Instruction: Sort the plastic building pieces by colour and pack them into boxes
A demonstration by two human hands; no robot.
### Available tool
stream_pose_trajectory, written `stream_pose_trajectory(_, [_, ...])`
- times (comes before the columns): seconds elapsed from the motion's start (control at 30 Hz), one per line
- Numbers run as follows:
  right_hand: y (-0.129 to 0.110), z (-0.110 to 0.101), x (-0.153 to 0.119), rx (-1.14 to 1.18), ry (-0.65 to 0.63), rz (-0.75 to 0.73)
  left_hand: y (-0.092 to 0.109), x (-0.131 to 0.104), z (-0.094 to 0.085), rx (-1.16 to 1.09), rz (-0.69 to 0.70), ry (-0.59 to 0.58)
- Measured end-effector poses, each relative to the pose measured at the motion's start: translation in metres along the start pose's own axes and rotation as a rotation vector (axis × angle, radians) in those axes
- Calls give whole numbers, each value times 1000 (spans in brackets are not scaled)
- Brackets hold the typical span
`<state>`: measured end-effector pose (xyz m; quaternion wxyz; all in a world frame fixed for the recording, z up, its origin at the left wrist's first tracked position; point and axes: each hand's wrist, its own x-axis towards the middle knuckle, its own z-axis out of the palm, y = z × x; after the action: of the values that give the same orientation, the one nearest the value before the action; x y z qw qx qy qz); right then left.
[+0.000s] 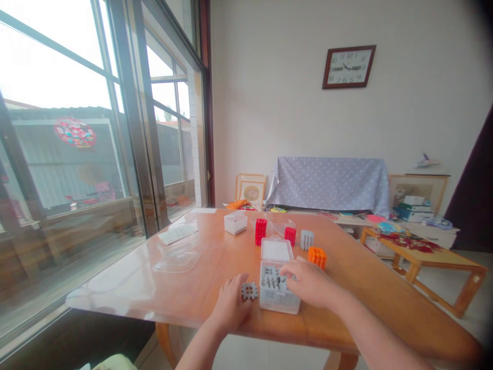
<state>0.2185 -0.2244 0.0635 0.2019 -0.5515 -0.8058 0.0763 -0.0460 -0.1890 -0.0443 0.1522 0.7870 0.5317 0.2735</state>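
My left hand (231,304) is curled at the table's front edge, thumb and fingers closed at the left side of a flat grey interlocking building piece (249,291) with square holes. Just right of it stands a clear plastic box (280,303), its lid (277,250) tipped back behind it. Several grey interlocking pieces (271,277) lie inside. My right hand (308,280) reaches over the box's right wall with fingers bent together among the pieces. What is between those fingertips is hidden.
Behind the box stand red block stacks (261,232), a grey block (307,239) and an orange block (317,258). A white container (235,223), a clear lid (177,261) and a printed sheet (177,234) are on the wooden table (215,252). Windows line the left.
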Motion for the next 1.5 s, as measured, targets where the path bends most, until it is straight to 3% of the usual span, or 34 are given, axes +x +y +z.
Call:
stream_pose_trajectory(0.53, [2,23,20,29,-21,-29,1,2,0,28,-37,-8])
stream_pose_trajectory(0.7, [9,24,20,89,6,-29,-10,-1,4,-120,5,137])
stream_pose_trajectory(0.8, [14,22,22,160,78,2,-11,-1,-3,-206,63,257])
stream_pose_trajectory(0.97, [2,10,23,401,163,7,25,0,-32,-276,216,350])
stream_pose_trajectory(1.1, [-17,-1,20,648,57,-4,69,0,-48,-294,394,270])
stream_pose_trajectory(1.2, [-18,-4,17,711,9,-9,88,1,-48,-308,468,209])
stream_pose_trajectory(1.3, [-4,-2,14,711,81,32,92,3,-40,-286,502,228])
stream_pose_trajectory(1.5, [31,7,1,555,231,111,76,6,-20,-123,462,220])
